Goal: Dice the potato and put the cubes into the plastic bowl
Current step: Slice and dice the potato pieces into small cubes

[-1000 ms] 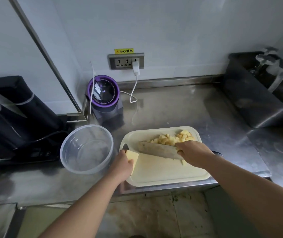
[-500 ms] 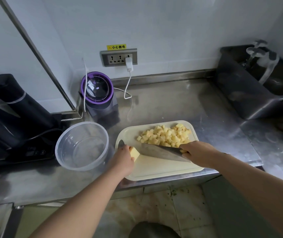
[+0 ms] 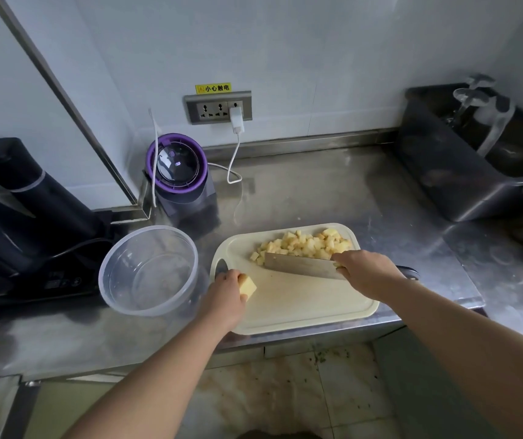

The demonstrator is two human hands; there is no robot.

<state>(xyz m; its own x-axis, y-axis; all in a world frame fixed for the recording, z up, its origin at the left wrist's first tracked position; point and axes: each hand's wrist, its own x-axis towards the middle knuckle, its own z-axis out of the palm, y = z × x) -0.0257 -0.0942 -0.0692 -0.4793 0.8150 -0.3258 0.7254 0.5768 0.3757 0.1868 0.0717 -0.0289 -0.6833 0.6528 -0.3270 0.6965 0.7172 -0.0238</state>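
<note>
Together, our right hand [image 3: 363, 271] gripped the cleaver [image 3: 301, 265] against the potato cubes [image 3: 304, 243] on the cutting board [image 3: 310, 305]; our left hand [image 3: 226, 291] held a potato chunk [image 3: 247, 286] beside the plastic bowl [image 3: 149, 270].

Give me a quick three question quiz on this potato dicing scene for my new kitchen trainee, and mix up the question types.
1. True or false: the plastic bowl holds no potato cubes yet.
2. What does the left hand hold? A) a peeler B) an uncut potato chunk C) a cloth
3. Fill in: the cubes lie piled on the far part of the ____, just behind the cleaver gripped by the right hand.

Key: 1 true; 2 B; 3 cutting board.
</note>
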